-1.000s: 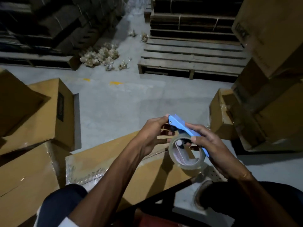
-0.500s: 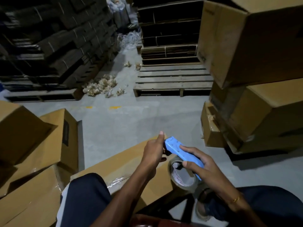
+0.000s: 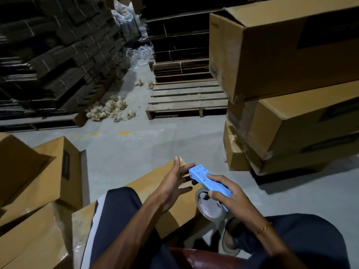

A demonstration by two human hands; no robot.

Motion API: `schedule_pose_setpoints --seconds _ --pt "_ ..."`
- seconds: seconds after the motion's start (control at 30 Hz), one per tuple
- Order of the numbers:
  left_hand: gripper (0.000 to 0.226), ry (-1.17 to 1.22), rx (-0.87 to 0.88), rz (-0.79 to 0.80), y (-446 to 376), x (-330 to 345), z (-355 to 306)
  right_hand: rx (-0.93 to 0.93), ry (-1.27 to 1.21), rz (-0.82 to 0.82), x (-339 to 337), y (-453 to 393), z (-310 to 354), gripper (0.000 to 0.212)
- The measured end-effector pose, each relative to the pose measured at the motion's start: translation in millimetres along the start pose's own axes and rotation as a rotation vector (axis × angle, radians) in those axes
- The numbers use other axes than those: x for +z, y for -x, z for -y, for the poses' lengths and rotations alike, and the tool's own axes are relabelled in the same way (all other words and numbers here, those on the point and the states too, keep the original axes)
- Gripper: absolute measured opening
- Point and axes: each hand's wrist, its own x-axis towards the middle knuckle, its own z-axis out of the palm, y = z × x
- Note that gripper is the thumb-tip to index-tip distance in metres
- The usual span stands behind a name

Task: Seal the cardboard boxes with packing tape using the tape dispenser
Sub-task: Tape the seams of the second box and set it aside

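Observation:
My right hand (image 3: pixel 226 197) grips the blue tape dispenser (image 3: pixel 206 178), fingers curled over its body, with the clear tape roll (image 3: pixel 208 207) hanging beneath it. My left hand (image 3: pixel 174 181) is just left of the dispenser's nose, fingers spread and straight, their tips near or touching the front end. Below both hands a long cardboard box (image 3: pixel 155 177) lies on the floor between my knees, with clear tape along its left part.
Stacked cardboard boxes (image 3: pixel 287 55) rise at the right. Open boxes (image 3: pixel 48 171) lie at the left. A wooden pallet (image 3: pixel 186 101) sits ahead on the grey floor, beside bundles of flattened cartons (image 3: pixel 54 61). My dark-trousered legs and a sandal fill the bottom.
The view has tilted up, showing more of the right stack. My left hand has opened, its fingers spreading away from the dispenser's nose. My right hand keeps its hold.

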Motion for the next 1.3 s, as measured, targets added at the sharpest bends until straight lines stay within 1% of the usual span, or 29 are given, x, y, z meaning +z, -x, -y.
schedule_pose_setpoints --seconds 0.2,0.23,0.3,0.37,0.4,0.47,0.5,0.53,0.63,0.7,0.83,0.9,0.93,1.07,1.13,1.2,1.3 --pt "0.079 0.005 0.039 0.003 7 -5 13 -0.010 -0.015 0.014 7 4 1 0.046" --pt "0.080 -0.037 0.039 0.002 9 -6 14 -0.010 -0.011 0.017 8 4 1 0.046" --pt "0.081 -0.198 0.037 -0.024 12 -10 18 -0.008 -0.003 0.019 9 3 0 0.046" --pt "0.081 -0.296 0.015 -0.132 12 -17 24 -0.013 -0.005 0.007 10 2 1 0.046" --pt "0.078 -0.263 -0.001 -0.198 11 -20 27 -0.020 -0.011 -0.003 11 2 2 0.046" --pt "0.068 -0.068 -0.068 -0.261 8 -27 28 -0.029 -0.025 -0.015 12 0 4 0.044" --pt "0.061 0.018 -0.110 -0.253 7 -28 25 -0.028 -0.029 -0.012 12 0 4 0.041" --pt "0.056 0.049 -0.150 -0.225 7 -30 22 -0.024 -0.029 0.000 13 0 3 0.039" --pt "0.054 0.048 -0.242 -0.067 3 -29 13 -0.021 0.001 0.050 17 -1 2 0.039" --pt "0.047 0.056 -0.272 -0.013 -2 -28 9 -0.021 0.022 0.071 20 -1 3 0.043" --pt "0.026 0.127 -0.303 -0.021 -11 -30 7 -0.034 0.039 0.077 22 -2 4 0.046" --pt "0.011 0.150 -0.278 -0.007 -16 -34 9 -0.035 0.048 0.099 22 -2 3 0.044" --pt "0.008 0.151 -0.259 -0.002 -18 -37 10 -0.033 0.051 0.109 23 -2 3 0.044" --pt "0.019 0.160 -0.238 0.008 -23 -49 7 -0.035 0.084 0.141 25 -2 2 0.046" --pt "0.017 0.093 -0.250 0.069 -20 -53 6 -0.026 0.082 0.156 26 -3 3 0.047" --pt "0.021 0.029 -0.222 0.134 -18 -56 7 -0.021 0.057 0.158 28 -4 4 0.046" --pt "0.025 0.109 -0.154 0.171 -16 -59 14 -0.015 -0.024 0.127 32 -7 6 0.043"
